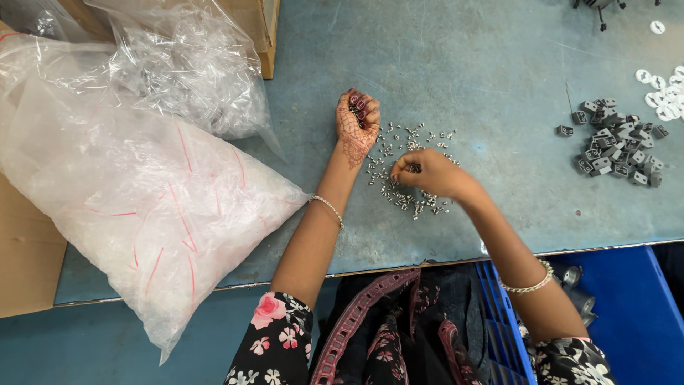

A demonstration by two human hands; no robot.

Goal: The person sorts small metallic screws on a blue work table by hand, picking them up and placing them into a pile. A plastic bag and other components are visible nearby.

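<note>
We see small silver screws (410, 171) scattered on the blue-grey worktable (499, 207), between and under both hands. Right hand (427, 173) is down on the pile, fingertips pinched on a screw or two at its left edge. Left hand (358, 121) sits palm up just left of the pile, fingers curled closed over a small batch of screws in the palm.

Containers:
- big clear plastic bag (135, 192) with thin red streaks, left of the left forearm, full of something pale; contents unclear
- smaller clear bag (192, 64) beyond it, up-left of the left hand, holding small shiny parts
- cardboard box (263, 28) behind that bag, inside hidden
- blue plastic crate (506, 321) under the right forearm, below the table edge, metal cylinders beside it

Well right of the right hand: heap of grey plastic clips (616, 142); white washers (662, 93) past them at the far right edge.
</note>
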